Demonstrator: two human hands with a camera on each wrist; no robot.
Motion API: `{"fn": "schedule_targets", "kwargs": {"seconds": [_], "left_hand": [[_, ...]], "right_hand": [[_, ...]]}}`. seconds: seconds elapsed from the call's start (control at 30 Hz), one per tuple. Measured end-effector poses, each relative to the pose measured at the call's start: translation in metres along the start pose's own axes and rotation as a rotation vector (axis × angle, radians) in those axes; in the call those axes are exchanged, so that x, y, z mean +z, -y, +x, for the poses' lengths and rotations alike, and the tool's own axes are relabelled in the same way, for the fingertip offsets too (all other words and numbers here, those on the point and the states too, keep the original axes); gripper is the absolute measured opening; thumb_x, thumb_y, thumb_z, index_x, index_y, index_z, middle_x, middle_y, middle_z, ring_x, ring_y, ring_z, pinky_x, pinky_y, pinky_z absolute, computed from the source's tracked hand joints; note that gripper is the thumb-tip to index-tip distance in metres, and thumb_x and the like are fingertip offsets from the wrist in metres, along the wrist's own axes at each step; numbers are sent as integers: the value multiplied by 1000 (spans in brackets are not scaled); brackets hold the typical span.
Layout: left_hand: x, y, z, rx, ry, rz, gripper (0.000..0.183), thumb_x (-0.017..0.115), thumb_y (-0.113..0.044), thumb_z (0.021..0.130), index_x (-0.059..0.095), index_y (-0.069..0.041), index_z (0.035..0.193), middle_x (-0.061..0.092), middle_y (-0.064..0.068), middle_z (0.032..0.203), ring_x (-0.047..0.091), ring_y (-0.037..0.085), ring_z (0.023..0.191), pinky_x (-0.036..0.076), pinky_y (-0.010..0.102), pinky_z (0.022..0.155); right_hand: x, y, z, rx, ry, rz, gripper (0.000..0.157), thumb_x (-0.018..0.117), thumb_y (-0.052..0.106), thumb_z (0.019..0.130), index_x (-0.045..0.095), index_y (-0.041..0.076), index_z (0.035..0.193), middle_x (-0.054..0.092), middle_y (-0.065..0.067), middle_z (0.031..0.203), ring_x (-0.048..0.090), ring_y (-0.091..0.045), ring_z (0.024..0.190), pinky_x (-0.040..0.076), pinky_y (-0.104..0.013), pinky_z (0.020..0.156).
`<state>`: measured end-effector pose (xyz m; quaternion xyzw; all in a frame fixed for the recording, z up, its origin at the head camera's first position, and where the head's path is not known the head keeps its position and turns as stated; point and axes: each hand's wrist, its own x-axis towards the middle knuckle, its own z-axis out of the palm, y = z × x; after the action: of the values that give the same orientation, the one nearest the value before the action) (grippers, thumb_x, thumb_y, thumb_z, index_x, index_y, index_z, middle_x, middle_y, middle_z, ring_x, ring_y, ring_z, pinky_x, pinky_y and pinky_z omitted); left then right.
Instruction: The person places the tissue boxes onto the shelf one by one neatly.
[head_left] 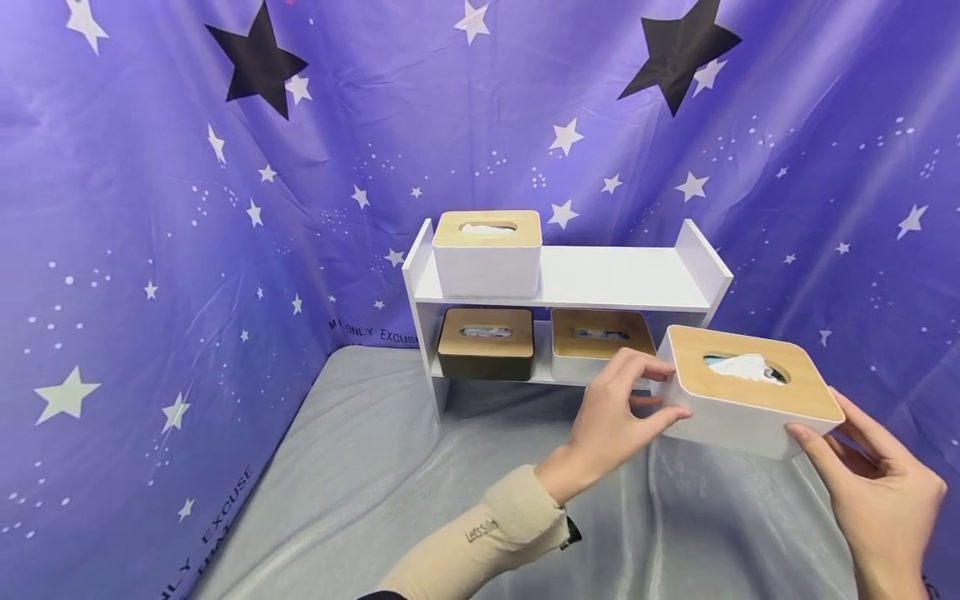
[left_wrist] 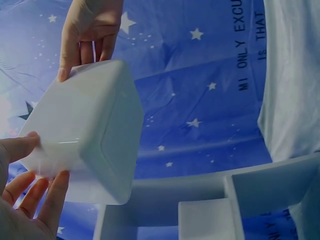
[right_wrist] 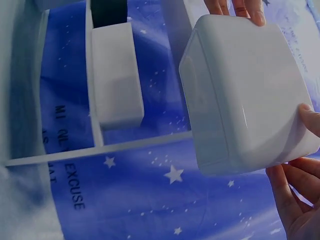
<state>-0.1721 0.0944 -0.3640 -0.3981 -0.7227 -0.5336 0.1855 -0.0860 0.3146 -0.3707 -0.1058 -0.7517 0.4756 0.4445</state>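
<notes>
A white tissue box (head_left: 738,429) with a wooden lid is held up in front of the right end of the shelf, slightly tilted. Through the oval slot in its lid, white tissue shows. My left hand (head_left: 618,408) grips the box's left end, thumb on the near side. At the opposite end, my right hand (head_left: 885,483) holds the right near corner between thumb and fingers. Both wrist views show the box's plain white underside and walls, with the left hand (left_wrist: 30,200) and the right hand (right_wrist: 300,195) at opposite ends.
Behind stands a white two-level shelf (head_left: 622,279). A white tissue box (head_left: 487,271) sits at the left of its top board. Below are a dark tissue box (head_left: 486,367) and another white one (head_left: 573,368). Grey cloth (head_left: 360,467) covers the table; a starry purple curtain (head_left: 480,125) hangs behind.
</notes>
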Motion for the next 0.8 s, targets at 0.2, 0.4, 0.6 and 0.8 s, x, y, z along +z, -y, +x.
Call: {"fn": "schedule_targets", "kwargs": {"seconds": [0.2, 0.4, 0.6, 0.8], "left_hand": [[-15, -6, 6, 21, -28, -20, 43, 82, -10, 82, 60, -4, 118, 57, 9, 113, 65, 16, 105, 53, 6, 84], [-31, -10, 15, 66, -78, 21, 44, 82, -11, 82, 61, -4, 120, 58, 9, 113, 66, 17, 104, 53, 6, 84], [-44, -9, 25, 100, -136, 47, 43, 82, -12, 82, 62, -3, 120, 60, 10, 114, 66, 18, 106, 54, 8, 85], [-57, -7, 35, 93, -196, 70, 41, 81, -11, 83, 64, -2, 119, 63, 11, 114, 67, 19, 106, 55, 10, 85]], "right_hand": [[8, 14, 6, -22, 14, 27, 54, 76, -17, 74, 69, 3, 124, 70, 31, 96, 68, 12, 74, 54, -5, 70], [20, 26, 16, -59, 27, 43, 51, 77, -12, 77, 70, 6, 124, 71, 27, 102, 68, 12, 76, 53, -4, 72], [34, 37, 28, -102, 49, 82, 50, 77, -13, 77, 70, 4, 123, 71, 27, 102, 69, 11, 80, 53, -4, 74], [53, 45, 40, -141, 71, 121, 49, 78, -10, 77, 70, 4, 123, 71, 27, 102, 69, 10, 83, 53, -4, 75]]}}
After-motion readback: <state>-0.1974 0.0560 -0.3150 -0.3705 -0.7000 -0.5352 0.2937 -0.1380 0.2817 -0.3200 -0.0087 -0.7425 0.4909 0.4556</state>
